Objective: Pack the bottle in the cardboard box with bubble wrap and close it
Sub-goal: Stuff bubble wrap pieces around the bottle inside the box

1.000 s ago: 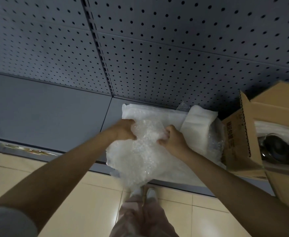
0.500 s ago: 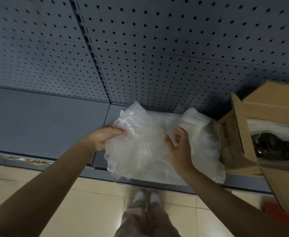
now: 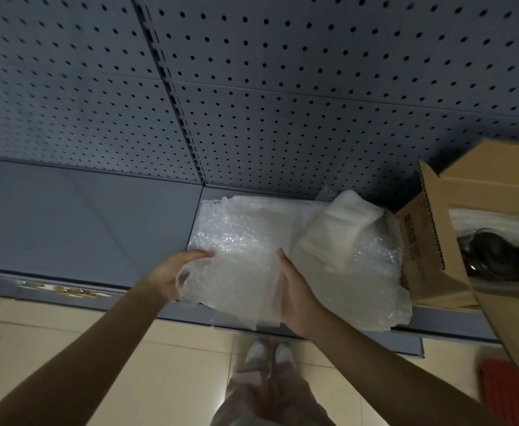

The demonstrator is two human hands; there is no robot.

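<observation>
Bubble wrap [image 3: 236,256] is pinched at its edges by left hand [image 3: 172,276] and right hand [image 3: 295,295], cardboard box [image 3: 436,229] lying rightward (nearer the right hand).

Head cam, steep down, near shelf [image 3: 67,216]

A dim grey pegboard wall [image 3: 313,87] backs a grey shelf [image 3: 77,226] (unlit) above beige floor tiles [image 3: 67,348].
</observation>
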